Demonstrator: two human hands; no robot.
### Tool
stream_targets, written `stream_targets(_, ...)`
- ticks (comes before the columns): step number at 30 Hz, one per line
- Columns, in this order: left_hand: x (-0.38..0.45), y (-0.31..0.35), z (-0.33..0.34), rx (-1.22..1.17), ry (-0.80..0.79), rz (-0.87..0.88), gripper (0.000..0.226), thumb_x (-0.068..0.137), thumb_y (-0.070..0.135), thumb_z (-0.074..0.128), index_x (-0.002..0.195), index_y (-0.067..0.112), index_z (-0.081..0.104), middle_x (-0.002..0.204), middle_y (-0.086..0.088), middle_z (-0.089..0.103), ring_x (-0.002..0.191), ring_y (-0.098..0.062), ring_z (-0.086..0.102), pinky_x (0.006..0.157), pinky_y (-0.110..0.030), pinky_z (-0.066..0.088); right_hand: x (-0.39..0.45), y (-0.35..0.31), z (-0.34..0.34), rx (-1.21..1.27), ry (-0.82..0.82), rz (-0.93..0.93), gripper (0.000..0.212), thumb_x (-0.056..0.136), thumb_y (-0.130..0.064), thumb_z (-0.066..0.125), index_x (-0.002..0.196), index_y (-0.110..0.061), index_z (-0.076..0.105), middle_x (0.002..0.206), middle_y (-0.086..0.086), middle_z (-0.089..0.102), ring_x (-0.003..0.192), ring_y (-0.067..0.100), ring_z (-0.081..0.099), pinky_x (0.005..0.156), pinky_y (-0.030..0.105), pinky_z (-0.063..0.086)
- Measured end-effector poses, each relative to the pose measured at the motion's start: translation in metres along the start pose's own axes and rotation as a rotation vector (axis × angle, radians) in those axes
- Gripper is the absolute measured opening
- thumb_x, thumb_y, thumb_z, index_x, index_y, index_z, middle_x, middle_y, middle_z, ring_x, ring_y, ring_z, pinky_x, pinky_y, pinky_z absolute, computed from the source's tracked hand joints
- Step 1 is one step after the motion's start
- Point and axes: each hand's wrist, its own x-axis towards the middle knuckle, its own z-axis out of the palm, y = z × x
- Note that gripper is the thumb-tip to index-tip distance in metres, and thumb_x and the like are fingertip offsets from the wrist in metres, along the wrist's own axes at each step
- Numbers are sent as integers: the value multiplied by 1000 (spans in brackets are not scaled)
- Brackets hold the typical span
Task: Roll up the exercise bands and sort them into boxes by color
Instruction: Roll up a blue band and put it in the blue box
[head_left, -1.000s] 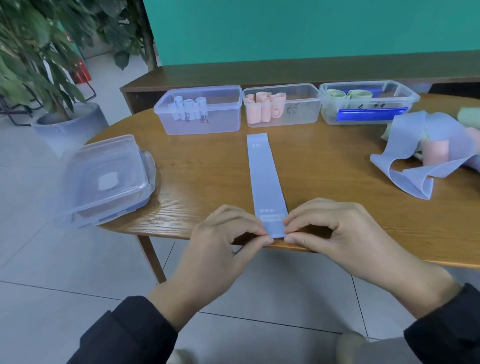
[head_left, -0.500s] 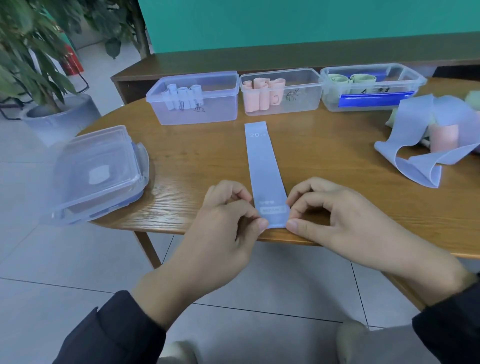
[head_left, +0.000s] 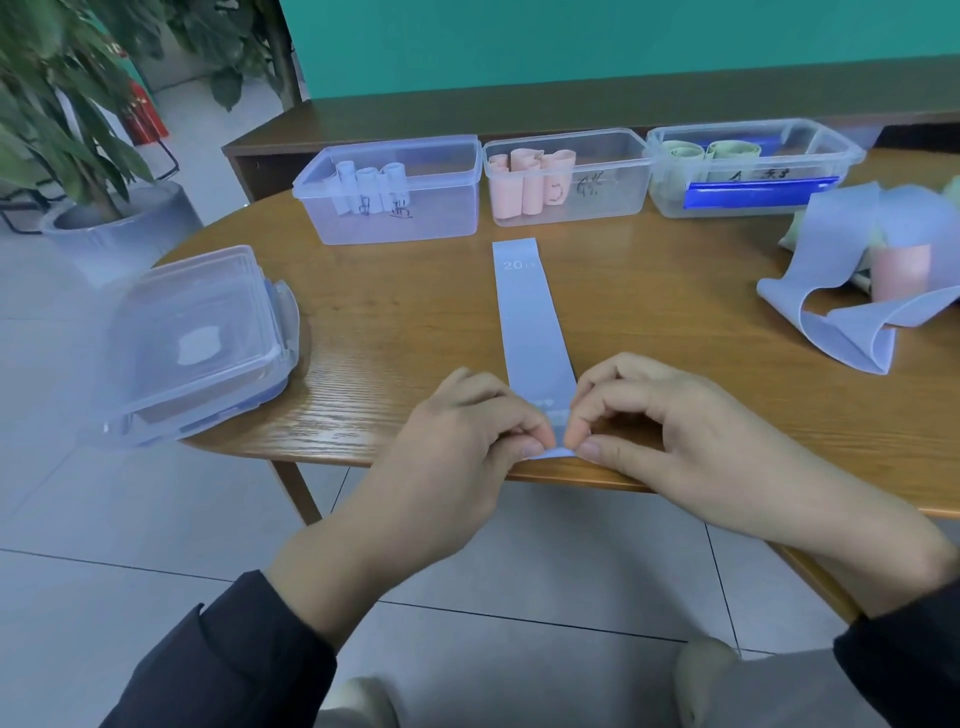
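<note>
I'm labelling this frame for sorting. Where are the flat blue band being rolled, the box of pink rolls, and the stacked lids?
flat blue band (head_left: 530, 317), head view, middle of the strip.
box of pink rolls (head_left: 613, 200), head view, clear front wall.
stacked lids (head_left: 192, 343), head view, top lid's centre.

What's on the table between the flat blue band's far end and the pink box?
Nothing: the head view shows bare wooden table between blue band and pink box.

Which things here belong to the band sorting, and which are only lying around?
Job: flat blue band pinched by left hand and right hand; three boxes; loose band pile.
Not job: stacked lids; potted plant.
</note>
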Motion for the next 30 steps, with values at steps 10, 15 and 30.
stream_targets(10, -6, -6, -1, 42, 29, 131, 7, 94, 19, 65, 94, 19, 72, 92, 11, 60, 90, -9, 54, 81, -8, 37, -8, 4, 0, -80, 24, 3, 7, 86, -43, 72, 93, -40, 74, 112, -21, 53, 114, 7, 54, 89, 10, 35)
stream_targets(15, -7, -6, -3, 12, 53, 116, 10, 90, 32, 73, 91, 22, 75, 89, 11, 62, 88, -10, 56, 75, -11, 39, -4, 4, -1, -60, 78, 32, 3, 82, -38, 79, 84, -37, 77, 113, -20, 52, 108, 5, 55, 84, 7, 34)
stream_targets(30, -6, -7, 12, 85, 195, 144, 18, 99, 26, 64, 92, 15, 76, 94, 5, 59, 86, -7, 54, 76, -12, 40, -1, 2, 2, -187, 52, -9, 13, 92, -44, 60, 90, -33, 67, 124, -23, 42, 95, 10, 59, 82, 35, 49)
